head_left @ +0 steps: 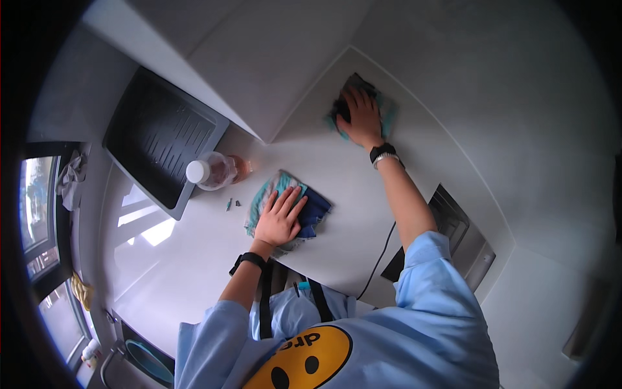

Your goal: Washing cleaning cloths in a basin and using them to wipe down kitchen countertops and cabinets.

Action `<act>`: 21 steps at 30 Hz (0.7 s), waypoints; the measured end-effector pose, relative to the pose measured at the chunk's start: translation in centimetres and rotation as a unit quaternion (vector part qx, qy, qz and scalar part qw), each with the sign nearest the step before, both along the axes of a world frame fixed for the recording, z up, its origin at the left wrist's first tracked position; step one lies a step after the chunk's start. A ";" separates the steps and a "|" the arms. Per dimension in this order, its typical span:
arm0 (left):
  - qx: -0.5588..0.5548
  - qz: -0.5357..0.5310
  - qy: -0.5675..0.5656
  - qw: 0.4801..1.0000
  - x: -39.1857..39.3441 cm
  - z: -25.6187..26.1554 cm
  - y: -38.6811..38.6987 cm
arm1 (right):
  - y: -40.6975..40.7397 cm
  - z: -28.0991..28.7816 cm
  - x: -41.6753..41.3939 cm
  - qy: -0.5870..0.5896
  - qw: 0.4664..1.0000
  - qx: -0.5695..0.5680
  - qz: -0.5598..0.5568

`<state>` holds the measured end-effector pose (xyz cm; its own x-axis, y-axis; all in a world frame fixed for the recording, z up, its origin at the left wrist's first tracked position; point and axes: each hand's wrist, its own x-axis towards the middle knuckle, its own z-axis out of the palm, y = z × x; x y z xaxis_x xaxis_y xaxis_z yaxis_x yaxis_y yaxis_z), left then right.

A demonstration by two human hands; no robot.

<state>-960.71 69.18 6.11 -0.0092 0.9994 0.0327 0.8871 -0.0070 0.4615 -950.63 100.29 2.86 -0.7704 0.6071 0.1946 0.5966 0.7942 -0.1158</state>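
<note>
My left hand (278,218) lies flat, fingers slightly apart, on a teal, grey and navy cloth (315,210) with frayed edges, on the white countertop (350,194). Farther out, my right hand (360,116) holds a second cloth (388,114), dark and teal, pressed to the counter near the corner of the walls. That cloth is blurred, and its middle is hidden under my palm. Left of the left-hand cloth stands a clear plastic bottle (216,171) with a white cap and amber liquid low inside.
A dark grey ribbed drain tray (163,141) sits at the left. Small metal pieces (233,203) lie beside the bottle. On the right, a black cable (384,248) runs near a dark recessed panel (449,228). A sink with a teal basin (148,360) is lower left.
</note>
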 end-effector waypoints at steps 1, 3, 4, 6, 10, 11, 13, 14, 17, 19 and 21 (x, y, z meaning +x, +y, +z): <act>-0.002 -0.002 0.000 1.000 0.0 0.0 -0.1 | 0.7 -0.3 -0.3 0.000 1.000 -0.002 -0.002; 0.002 0.001 0.006 1.000 -0.1 -0.1 -0.4 | 2.6 -0.8 -1.2 0.035 0.999 0.016 -0.021; 0.010 0.006 0.007 1.000 0.0 -0.2 -0.4 | 3.7 -1.0 -1.4 0.056 0.998 0.032 -0.019; 0.015 0.005 0.005 1.000 -0.1 -0.6 -0.4 | 5.5 -1.4 -1.7 0.070 0.996 0.051 -0.036; 0.026 0.005 0.017 0.999 0.0 -0.4 -0.1 | 6.5 -2.1 -0.6 0.125 0.987 0.081 -0.053; 0.033 0.003 0.019 0.999 0.1 -0.5 0.0 | 6.8 -2.0 0.4 0.124 0.988 0.078 -0.053; 0.044 0.012 0.027 0.999 -0.2 -0.4 -0.5 | 5.8 -2.3 3.2 0.091 0.984 0.116 -0.104; 0.046 0.012 0.026 0.999 -0.3 -0.5 -0.9 | 5.6 -2.4 5.7 0.087 0.985 0.106 -0.104; 0.063 0.008 0.017 0.998 0.1 -1.0 -0.4 | 5.5 -2.5 15.2 0.027 0.971 0.110 -0.210; 0.069 0.006 0.017 0.997 0.3 -0.6 -0.4 | 2.5 -2.3 17.5 -0.006 0.965 0.107 -0.241; 0.084 0.005 0.016 0.996 0.5 -0.5 -0.1 | -0.5 -1.9 18.9 -0.046 0.961 0.102 -0.254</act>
<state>-960.19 69.05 5.64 -0.0147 0.9797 0.2001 0.9017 -0.0735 0.4260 -931.78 99.80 0.93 -0.4053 0.8656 0.2942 0.9131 0.3994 0.0828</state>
